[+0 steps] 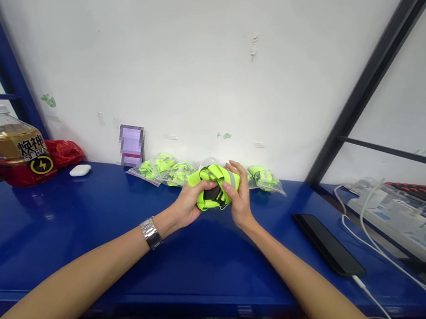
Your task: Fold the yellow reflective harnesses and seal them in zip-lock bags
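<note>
Wall (208, 75) fills the back, white and scuffed. Blue tabletop (203, 263) runs below it, blue upright (11, 65) at left, dark upright (364, 95) at right. White power strip (396, 223) sits at far right, plugs in. Bottle (21, 150) with brown drink stands far left, red plastic bag (64, 153) just beside it.

Left hand (191, 198) and right hand (240, 197) both closed around one bundle (211, 174), neon yellow-green webbing, held up over the middle of the tabletop. Left thumb lies across its front, right thumb presses from the other side, right fingers go behind. Step in hand looks like gathering and squeezing the webbing into a compact wad. Next move seems to call for a firm two-handed grip, loose loops tucked in before either hand lets go; springy straps could pop out.

Similar bundles in clear bags line the wall: two at left (155, 166), one at right (263, 177); more plastic behind the hands, mostly hidden. Phone (327, 242) lies right, cable (381, 309) plugged in. Watch (151, 232) on left wrist. White case (80, 170) near bottle. Black buckle (214, 193) shows between the thumbs.
</note>
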Demonstrator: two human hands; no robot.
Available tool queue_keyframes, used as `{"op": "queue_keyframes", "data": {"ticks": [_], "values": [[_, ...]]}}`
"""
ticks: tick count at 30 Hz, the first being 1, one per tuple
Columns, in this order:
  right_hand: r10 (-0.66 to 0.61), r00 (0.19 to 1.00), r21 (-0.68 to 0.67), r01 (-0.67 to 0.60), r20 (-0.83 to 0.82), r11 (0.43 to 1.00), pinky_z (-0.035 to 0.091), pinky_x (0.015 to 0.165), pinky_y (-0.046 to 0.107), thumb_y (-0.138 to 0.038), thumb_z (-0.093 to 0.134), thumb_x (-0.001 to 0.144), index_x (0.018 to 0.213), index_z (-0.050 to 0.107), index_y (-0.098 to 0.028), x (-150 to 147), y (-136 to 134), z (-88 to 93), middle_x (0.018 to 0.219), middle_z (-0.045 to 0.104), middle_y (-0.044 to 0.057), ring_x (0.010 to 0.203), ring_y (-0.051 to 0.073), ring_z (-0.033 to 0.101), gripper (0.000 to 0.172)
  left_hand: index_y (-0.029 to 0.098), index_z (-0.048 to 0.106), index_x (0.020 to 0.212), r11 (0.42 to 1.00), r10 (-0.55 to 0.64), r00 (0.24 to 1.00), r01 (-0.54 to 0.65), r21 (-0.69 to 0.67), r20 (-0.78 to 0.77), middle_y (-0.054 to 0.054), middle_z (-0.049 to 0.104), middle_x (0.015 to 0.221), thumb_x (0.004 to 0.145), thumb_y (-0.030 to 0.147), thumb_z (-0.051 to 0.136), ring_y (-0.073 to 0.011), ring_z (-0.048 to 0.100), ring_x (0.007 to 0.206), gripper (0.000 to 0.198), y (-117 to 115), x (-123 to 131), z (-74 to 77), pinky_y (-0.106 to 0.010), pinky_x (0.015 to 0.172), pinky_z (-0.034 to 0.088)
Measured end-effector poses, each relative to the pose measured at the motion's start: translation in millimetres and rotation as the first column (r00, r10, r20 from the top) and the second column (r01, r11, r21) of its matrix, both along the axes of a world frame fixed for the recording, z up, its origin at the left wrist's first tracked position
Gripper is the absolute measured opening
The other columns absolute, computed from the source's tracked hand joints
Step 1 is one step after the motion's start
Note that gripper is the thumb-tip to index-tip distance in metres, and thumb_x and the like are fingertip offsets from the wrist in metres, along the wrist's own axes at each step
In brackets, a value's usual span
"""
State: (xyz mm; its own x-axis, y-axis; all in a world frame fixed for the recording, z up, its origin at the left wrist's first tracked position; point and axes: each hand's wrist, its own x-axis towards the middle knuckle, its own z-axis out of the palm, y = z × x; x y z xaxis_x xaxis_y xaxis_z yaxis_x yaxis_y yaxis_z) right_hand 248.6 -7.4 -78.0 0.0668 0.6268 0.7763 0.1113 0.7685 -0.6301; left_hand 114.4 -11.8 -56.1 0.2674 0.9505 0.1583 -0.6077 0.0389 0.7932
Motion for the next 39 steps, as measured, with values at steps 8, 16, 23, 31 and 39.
{"op": "queue_keyframes", "data": {"ticks": [8,16,23,31,39], "values": [[0.203,0.966,-0.336,-0.246,-0.159,0.909,0.044,0.1,0.044,-0.051,0.069,0.074,0.127,0.048,-0.022,4.8,15.2,-9.8,0.124,0.058,0.009,0.116,0.027,0.055,0.064,0.017,0.058,0.086,0.985,0.09,0.994,-0.081,0.155,-0.053,0.003,0.065,0.077,0.06,0.013,0.076,-0.0117,0.061,0.071,0.032,4.4,-3.5,-6.8,-0.024,0.07,0.049],[0.185,0.972,-0.158,-0.208,-0.145,0.965,0.051,0.078,0.038,-0.072,0.046,0.079,0.115,0.054,-0.019,-5.7,-0.1,-10.3,0.095,0.065,0.007,0.084,0.024,0.063,0.064,0.018,0.058,0.096,0.976,-0.15,0.987,0.137,-0.166,-0.065,-0.004,0.066,0.084,0.065,0.026,0.072,-0.0207,0.065,0.071,0.035,-12.1,2.8,-12.4,-0.036,0.061,0.055],[-0.065,0.996,0.162,0.074,-0.063,0.984,0.048,0.078,0.04,-0.061,0.048,0.079,0.107,0.053,-0.022,-1.0,-0.1,-23.0,0.092,0.057,0.005,0.082,0.023,0.058,0.048,0.018,0.058,0.09,0.97,-0.204,0.978,0.196,-0.143,-0.046,-0.003,0.066,0.08,0.057,0.019,0.073,-0.0196,0.064,0.068,0.036,-19.9,6.0,-7.8,-0.034,0.061,0.055],[0.126,0.971,-0.01,-0.126,0.205,0.992,0.047,0.088,0.042,-0.053,0.052,0.082,0.134,0.033,-0.021,11.0,6.5,-14.0,0.108,0.057,0.008,0.098,0.025,0.058,0.064,0.017,0.058,0.091,0.986,-0.136,0.989,0.13,-0.107,-0.051,-0.002,0.065,0.079,0.059,0.017,0.072,-0.0166,0.062,0.068,0.035,-8.6,0.4,-7.5,-0.032,0.063,0.054],[0.533,0.846,-0.417,-0.488,-0.011,0.767,0.049,0.09,0.04,-0.045,0.071,0.073,0.124,0.058,-0.023,26.6,3.8,5.3,0.105,0.067,0.004,0.1,0.024,0.061,0.057,0.018,0.053,0.088,0.972,0.107,0.971,-0.057,0.229,-0.213,0.004,0.062,0.075,0.056,0.009,0.074,-0.0108,0.059,0.066,0.039,6.0,-7.6,-10.5,-0.022,0.064,0.048]]}}
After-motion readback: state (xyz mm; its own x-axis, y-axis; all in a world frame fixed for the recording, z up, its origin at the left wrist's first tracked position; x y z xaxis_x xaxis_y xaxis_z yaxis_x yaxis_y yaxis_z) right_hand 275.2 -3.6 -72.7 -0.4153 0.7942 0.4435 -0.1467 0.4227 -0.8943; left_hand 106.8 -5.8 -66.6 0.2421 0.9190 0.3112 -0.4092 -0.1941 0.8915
